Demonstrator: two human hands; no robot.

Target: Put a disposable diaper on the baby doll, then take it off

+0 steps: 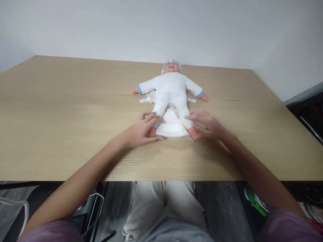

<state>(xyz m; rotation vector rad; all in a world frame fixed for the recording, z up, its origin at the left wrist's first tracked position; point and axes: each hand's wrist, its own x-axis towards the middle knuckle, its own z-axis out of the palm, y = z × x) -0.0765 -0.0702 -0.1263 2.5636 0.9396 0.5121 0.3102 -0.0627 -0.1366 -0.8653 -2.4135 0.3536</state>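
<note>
A doll (173, 83) lies on its back in the middle of the wooden surface (75, 134), its head at the far side and its feet toward the near edge. It wears a white suit with blue cuffs and a white hat (171, 62) with blue lettering, and its arms stretch out left and right. An opened diaper (174, 129) lies under it, the near part showing between the spread legs; one white tab (145, 100) sticks out left of the waist and another (192, 100) on the right.

The left hand (145, 129) is at the doll's left-side foot (151, 132), fingers over the lower leg and thumb reaching along the near side; its grip is loose and open, thumb and fingers apart. The right hand (208, 125) is at the right-side foot (195, 133), fingertips at the lower leg; it is blurred, so whether its grip is closed on the leg cannot be told.

A pale wall (151, 30) stands beyond the far edge. A black object (310, 107) is at the far right, and below the near edge are the person's light trousers (148, 208) and, farther left, a white cable (26, 210).
</note>
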